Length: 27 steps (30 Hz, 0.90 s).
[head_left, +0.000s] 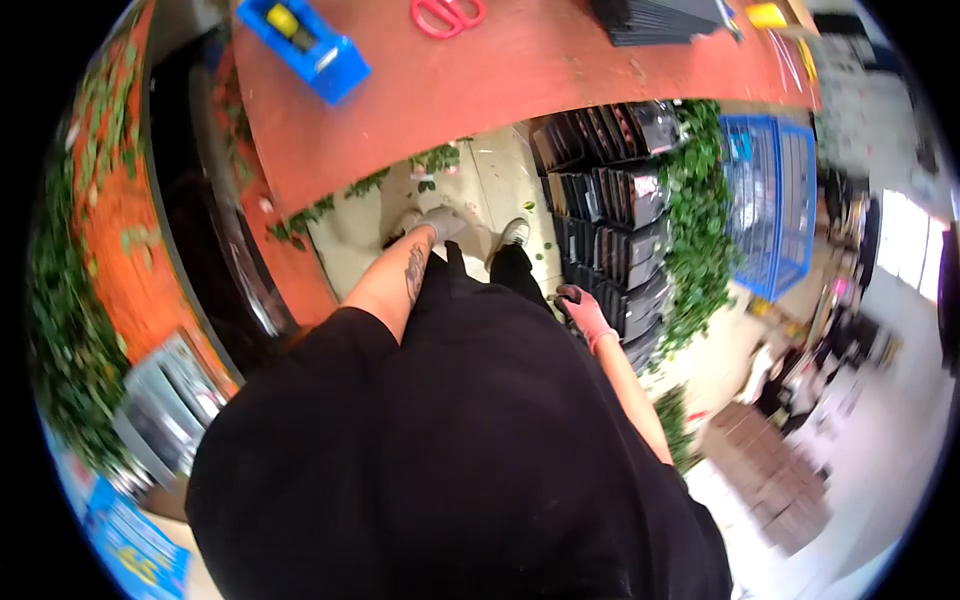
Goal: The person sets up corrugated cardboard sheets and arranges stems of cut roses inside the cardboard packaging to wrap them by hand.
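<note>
My left hand (440, 222), in a pale glove, hangs low in front of the black clothing, near a dark strap (455, 258). It is small and blurred, so its fingers and anything in them cannot be made out. My right hand (590, 314) wears a pink glove with dark fingertips. Its fingers are loosely bent and apart, with nothing visible between them. Beside it stand stacked black trays (610, 255) filled with thin dark pieces.
An orange table (480, 80) bears a blue tape dispenser (308, 48), red scissors (446, 14) and a dark stack (660, 20). Green leaves (700, 220) and a blue crate (768, 205) are right of the trays. Brown boxes (765, 475) stand lower right.
</note>
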Each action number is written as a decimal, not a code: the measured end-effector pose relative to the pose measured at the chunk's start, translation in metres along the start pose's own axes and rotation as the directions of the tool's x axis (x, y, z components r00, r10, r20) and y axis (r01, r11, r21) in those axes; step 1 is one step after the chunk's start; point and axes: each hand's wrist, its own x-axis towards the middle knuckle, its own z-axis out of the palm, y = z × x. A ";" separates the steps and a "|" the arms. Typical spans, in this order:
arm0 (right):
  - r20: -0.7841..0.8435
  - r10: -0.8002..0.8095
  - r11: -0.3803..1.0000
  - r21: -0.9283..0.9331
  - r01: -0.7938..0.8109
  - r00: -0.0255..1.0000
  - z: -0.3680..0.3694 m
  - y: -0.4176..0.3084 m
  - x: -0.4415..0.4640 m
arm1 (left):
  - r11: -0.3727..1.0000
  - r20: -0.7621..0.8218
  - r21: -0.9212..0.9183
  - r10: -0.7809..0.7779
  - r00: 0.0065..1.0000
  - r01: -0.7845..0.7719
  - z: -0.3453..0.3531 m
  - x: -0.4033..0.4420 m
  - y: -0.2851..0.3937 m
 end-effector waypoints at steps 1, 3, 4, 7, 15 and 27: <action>0.027 -0.035 0.998 -0.058 0.036 0.999 -0.012 0.001 0.009 | 0.999 -0.038 -0.047 0.014 0.999 -0.015 0.001 -0.003 0.010; 0.113 -0.094 0.992 -0.071 0.102 0.989 -0.034 0.015 0.032 | 0.988 -0.017 -0.149 -0.031 0.999 0.028 0.014 -0.004 0.023; 0.185 -0.135 0.986 -0.067 0.149 0.973 -0.045 0.025 0.045 | 0.981 0.016 -0.190 -0.038 0.999 0.041 0.034 -0.003 0.027; 0.361 -0.174 0.958 -0.152 0.242 0.916 -0.084 0.032 0.081 | 0.787 -0.144 -0.613 -0.204 0.968 0.075 0.112 0.012 0.039; 0.444 -0.144 0.714 -0.571 0.404 0.884 -0.098 0.003 0.147 | 0.466 -0.211 -0.882 -0.255 0.944 -0.071 0.230 -0.036 0.084; 0.495 0.070 0.743 -0.605 0.286 0.866 0.002 0.063 0.223 | 0.571 -0.413 -0.820 -0.630 0.658 0.032 0.308 -0.068 0.008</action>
